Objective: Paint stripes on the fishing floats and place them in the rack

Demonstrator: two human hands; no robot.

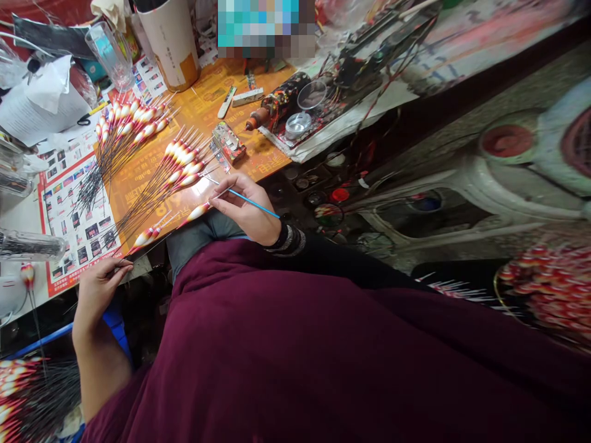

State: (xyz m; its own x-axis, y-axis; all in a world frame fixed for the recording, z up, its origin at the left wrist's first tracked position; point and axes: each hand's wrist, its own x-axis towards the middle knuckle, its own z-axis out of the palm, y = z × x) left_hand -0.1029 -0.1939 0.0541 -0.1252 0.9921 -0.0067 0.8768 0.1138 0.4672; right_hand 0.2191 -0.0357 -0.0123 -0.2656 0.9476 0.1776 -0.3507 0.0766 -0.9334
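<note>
My right hand (244, 206) is closed at the table's front edge. Between its fingers is the tip end of a red, yellow and white float (198, 212), and a thin blue-handled brush (253, 202) lies across the same hand. The float's long dark stem runs down to the left toward my left hand (104, 277), whose fingers are pinched together on a thin stem. Just beyond that float, more painted floats (184, 160) lie fanned out on the orange tabletop (217, 80). A couple of others (146, 237) rest by the near edge.
Another float bunch (133, 120) lies farther back. A paint-covered block (228, 143), a clear cup (298, 125) and a crusted roller tool (281, 98) sit beyond my right hand. Glasses (111, 55) and a white container (168, 43) stand behind. Many floats (558, 295) fill the lower right.
</note>
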